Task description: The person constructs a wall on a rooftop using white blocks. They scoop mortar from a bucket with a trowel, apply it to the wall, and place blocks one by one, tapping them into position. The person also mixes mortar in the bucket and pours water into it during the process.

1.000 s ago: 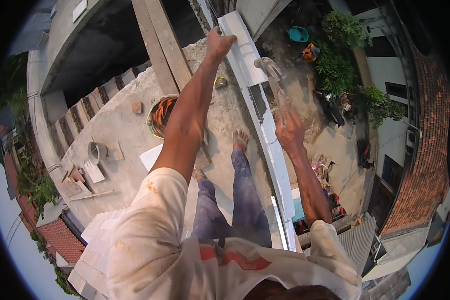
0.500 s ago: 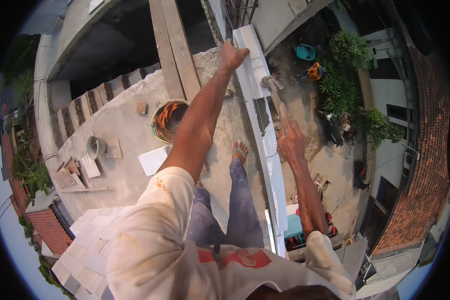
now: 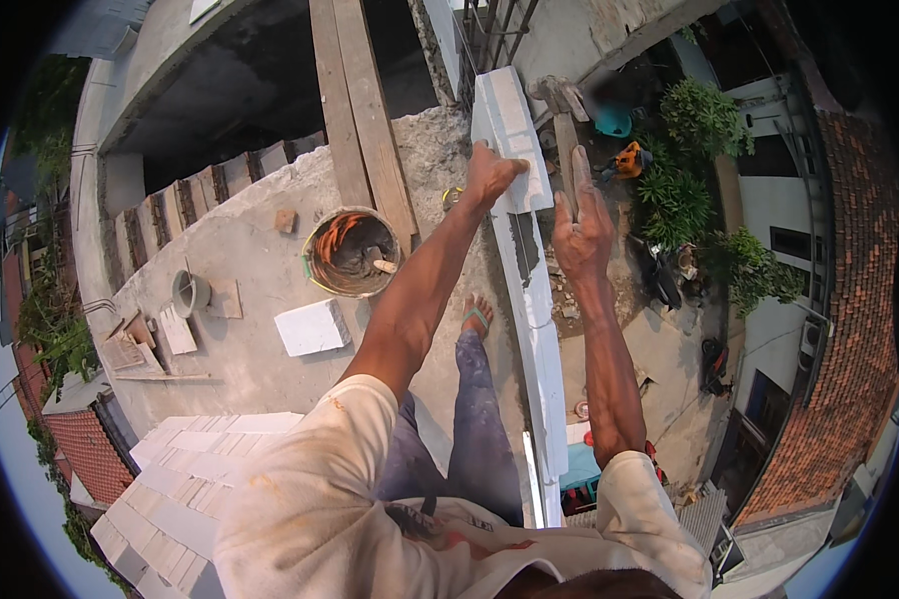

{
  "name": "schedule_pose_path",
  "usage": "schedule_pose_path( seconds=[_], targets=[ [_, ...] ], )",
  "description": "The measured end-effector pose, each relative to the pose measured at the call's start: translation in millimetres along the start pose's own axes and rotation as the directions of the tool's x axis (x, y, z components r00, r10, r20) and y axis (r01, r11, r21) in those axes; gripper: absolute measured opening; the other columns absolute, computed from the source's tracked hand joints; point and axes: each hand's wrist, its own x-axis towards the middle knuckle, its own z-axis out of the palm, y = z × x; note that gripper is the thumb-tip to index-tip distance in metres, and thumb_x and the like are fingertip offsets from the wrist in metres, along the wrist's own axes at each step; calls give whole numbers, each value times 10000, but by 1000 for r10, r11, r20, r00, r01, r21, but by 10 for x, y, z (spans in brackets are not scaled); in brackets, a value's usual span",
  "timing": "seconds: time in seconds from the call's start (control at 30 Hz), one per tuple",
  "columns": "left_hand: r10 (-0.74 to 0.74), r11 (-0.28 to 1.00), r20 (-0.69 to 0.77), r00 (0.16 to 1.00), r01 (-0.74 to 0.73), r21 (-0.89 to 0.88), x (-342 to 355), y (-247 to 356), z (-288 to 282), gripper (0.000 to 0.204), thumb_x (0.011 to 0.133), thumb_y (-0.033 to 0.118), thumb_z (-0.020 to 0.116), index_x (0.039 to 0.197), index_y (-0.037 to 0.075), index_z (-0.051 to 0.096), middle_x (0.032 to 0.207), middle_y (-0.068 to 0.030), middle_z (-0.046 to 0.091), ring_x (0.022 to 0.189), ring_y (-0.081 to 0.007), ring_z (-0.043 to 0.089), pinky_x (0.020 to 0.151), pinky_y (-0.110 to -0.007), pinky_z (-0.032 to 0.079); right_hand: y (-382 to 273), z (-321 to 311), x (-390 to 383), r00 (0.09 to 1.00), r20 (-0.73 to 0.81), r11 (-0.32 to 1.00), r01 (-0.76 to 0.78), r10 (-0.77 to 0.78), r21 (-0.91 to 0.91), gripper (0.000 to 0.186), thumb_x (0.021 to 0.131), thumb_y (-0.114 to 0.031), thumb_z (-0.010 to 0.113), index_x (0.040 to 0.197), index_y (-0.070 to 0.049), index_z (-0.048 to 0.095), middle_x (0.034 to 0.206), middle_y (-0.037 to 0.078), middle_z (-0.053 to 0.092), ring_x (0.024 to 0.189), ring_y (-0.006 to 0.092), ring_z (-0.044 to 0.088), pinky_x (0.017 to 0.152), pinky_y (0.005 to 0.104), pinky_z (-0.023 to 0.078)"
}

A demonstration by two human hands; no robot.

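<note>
A white wall block lies on top of a narrow, low wall of white blocks. My left hand grips its left edge near the closer end, thumb laid across the top. My right hand is closed around the wooden handle of a hammer, forefinger stretched along it. The hammer's head is at the block's right side, beyond the wall's outer face, and looks apart from the block. Grey mortar covers part of the wall top just nearer than the block.
Left of my legs are a mortar bucket with a tool handle in it, a loose white block and a small grey bucket. Planks span a dark opening. Stacked blocks stand lower left. Right of the wall, the ground drops to a yard.
My left hand has slid nearer along the block's left edge. The hammer has moved away from me, its head leaving the block's near right corner. The mortar bucket shows more fully.
</note>
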Motion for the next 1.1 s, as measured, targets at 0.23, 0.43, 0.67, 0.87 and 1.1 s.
schedule_pose_path(
  seconds=[0.23,0.43,0.67,0.87,1.1],
  targets=[
    [-80,994,-193,978,93,62,-17,-199,65,964,715,191,894,1427,-171,355,1298,-341,642,1152,-405,699,1017,-424,552,204,185,27,906,348,961,-171,240,-218,790,937,-6,678,1634,-268,414,1151,219,717,995,417,715,839,519,582],
    [-57,998,-194,979,51,-39,17,-189,106,927,697,167,920,1378,-153,378,1252,-305,656,1114,-369,706,975,-411,574,284,196,12,896,358,941,-154,262,-302,791,959,-60,672,1644,-329,382,1108,217,716,972,438,711,813,542,586],
    [17,991,-170,985,6,136,132,-95,-93,784,683,172,910,1259,-166,498,1198,-305,677,1091,-366,710,953,-420,574,133,-249,-290,934,282,976,-209,220,-68,741,969,-55,679,1633,-253,417,1300,247,690,1153,437,692,941,506,572],
    [191,942,-222,956,-114,317,190,51,-39,538,714,201,842,1052,-195,706,1001,-252,751,899,-288,744,799,-409,589,85,-440,-732,976,130,984,-176,175,-3,742,957,-32,685,1630,-220,435,1112,194,646,962,388,670,805,476,547],
    [109,986,-202,973,-81,143,171,35,-44,488,710,174,840,1026,-181,730,978,-245,756,894,-274,740,793,-407,583,273,-347,-998,914,351,950,-98,204,-298,798,948,-25,673,1652,-282,397,889,128,594,754,348,648,681,470,556]
  ],
)
